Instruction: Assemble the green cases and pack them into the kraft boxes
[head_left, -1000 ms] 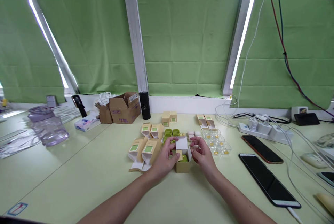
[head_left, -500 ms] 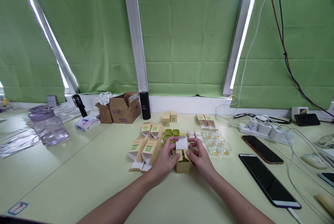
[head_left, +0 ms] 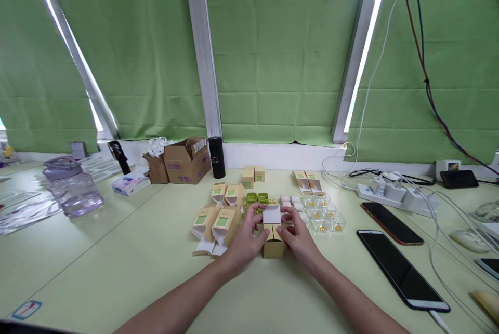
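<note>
On the far left of the bench (head_left: 117,251) stands a clear purple water jug (head_left: 72,186), with a tissue pack (head_left: 130,184) and an open cardboard carton (head_left: 187,160) further in, and a black flask (head_left: 217,157) by the window sill. Next come four tan sleeves with green labels (head_left: 218,214), lying open and unfilled.

At the centre, the left hand (head_left: 247,238) grips the small tan box (head_left: 273,240) from its left side, thumb on the side flaps, while the right hand (head_left: 298,235) holds it from the right, fingers pinching the flaps inward. The box rests on the bench between both hands; its two side flaps are folded in and its white top flap (head_left: 272,214) stands upright, not yet tucked. Judging by this, the box is nearly closed, with only the lid left.

Just behind lie green cups (head_left: 256,198), and to the right clear trays with yellow pieces (head_left: 323,214), close to the right hand but not blocking it. Two finished-looking boxes (head_left: 253,174) stand further back. Further right are two phones (head_left: 397,261) and a power strip (head_left: 393,191) with cables.
</note>
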`<act>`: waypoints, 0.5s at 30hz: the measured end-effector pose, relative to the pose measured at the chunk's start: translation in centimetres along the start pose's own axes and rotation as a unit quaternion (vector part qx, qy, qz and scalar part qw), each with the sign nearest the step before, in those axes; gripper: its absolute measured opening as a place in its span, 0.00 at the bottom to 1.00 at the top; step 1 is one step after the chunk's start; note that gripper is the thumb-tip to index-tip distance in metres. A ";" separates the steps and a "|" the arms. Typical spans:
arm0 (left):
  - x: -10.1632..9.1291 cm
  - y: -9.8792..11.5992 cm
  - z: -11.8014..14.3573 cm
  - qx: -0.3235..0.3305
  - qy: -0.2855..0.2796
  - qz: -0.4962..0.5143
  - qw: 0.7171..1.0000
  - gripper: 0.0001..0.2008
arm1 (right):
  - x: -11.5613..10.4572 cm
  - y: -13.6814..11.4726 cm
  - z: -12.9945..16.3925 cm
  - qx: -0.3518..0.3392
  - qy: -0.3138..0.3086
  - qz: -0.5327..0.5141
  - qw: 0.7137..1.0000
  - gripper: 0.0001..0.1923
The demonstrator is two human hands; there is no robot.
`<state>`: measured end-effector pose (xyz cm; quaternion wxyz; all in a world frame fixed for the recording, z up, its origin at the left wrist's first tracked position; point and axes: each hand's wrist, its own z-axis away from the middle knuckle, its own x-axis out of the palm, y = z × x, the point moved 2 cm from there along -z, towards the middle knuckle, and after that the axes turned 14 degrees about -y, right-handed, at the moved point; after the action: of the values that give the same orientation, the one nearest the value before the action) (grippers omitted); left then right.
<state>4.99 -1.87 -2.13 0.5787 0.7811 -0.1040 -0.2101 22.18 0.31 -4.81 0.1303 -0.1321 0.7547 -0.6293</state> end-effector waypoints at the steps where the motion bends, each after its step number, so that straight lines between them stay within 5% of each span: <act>1: 0.0 -0.1 0.0 0.000 0.000 0.003 1.000 0.27 | 0.0 0.0 0.0 0.000 0.001 0.000 1.000 0.27; 15: 0.0 -0.2 0.0 -0.002 0.006 0.008 1.000 0.19 | -0.1 0.1 -0.1 -0.020 0.007 -0.003 1.000 0.25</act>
<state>5.00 -1.84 -2.38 0.5828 0.7802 -0.1061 -0.2010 22.23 0.44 -4.89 0.1205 -0.1321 0.7679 -0.6151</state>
